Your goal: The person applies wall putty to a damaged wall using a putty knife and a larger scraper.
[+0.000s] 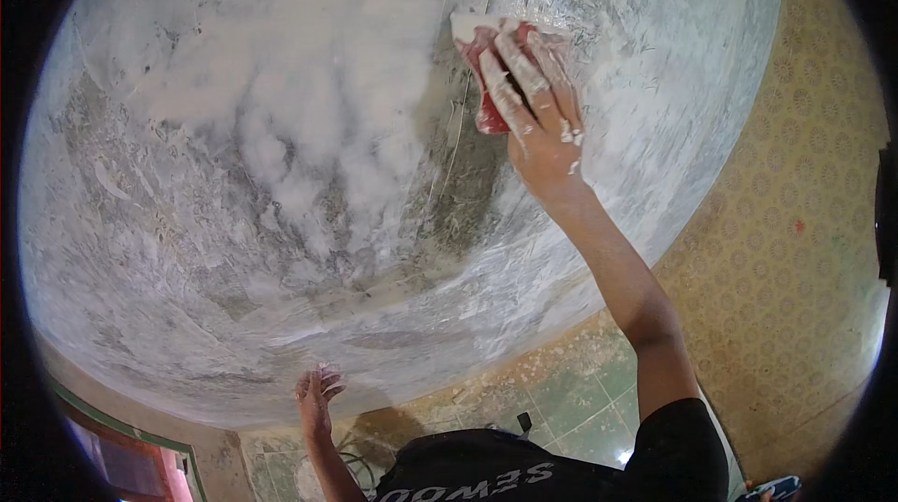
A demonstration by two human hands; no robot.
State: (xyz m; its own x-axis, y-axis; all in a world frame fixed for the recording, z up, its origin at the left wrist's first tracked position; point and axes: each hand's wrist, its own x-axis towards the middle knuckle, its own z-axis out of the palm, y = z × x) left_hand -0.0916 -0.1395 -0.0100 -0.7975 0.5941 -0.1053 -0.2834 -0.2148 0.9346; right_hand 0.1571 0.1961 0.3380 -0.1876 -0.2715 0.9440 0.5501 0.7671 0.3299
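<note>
My right hand (pixel 533 104) is raised high against the grey-and-white wall (pixel 309 62), its fingers smeared with white putty. Under those fingers a red putty spreader (pixel 490 112), coated white along its upper edge, lies pressed to the surface. Streaks of wet white putty and darker bare patches surround it. Low on the left, my left hand (pixel 316 401) hangs close to the foot of the wall with its fingers curled. White smears cover its fingertips, and a pale pinkish thing seems to be between them, too small to name.
A yellowish patterned wall (pixel 748 212) stands to the right. Below are green floor tiles (pixel 580 408) with pale spatter and a cable (pixel 360 466). A doorway with a green frame (pixel 122 422) is at the lower left. At the lower right edge lies a dark shoe-like object (pixel 776 488).
</note>
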